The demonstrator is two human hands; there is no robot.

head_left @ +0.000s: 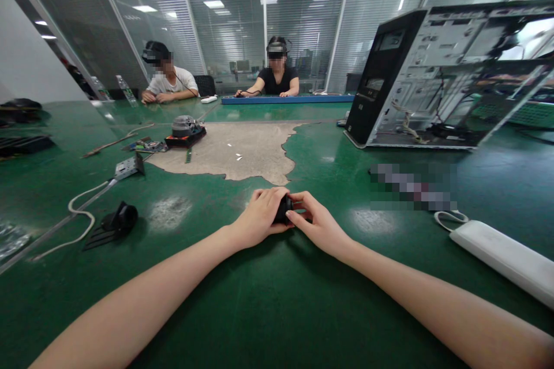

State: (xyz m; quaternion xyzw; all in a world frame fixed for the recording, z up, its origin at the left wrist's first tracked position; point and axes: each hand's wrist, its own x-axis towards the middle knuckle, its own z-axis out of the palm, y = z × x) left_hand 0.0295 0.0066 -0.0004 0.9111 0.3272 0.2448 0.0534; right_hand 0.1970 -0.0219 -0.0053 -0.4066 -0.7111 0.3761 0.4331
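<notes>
Both hands meet at the middle of the green table around a small black round object (283, 209), whose kind I cannot make out. My left hand (263, 213) wraps over its left side and top, hiding much of it. From the right, the thumb and fingers of my right hand (318, 220) grip its edge. Beyond the hands lies a bare, greyish patch (251, 153) where the green covering is torn away, with a few white scraps on it.
An opened computer case (389, 81) stands at right, near a white power strip (502, 253). At left are a black plastic part (115, 222), a metal box with a cable (128, 167) and a fan cooler (186, 127). Two people sit across, behind a blue bar (285, 100).
</notes>
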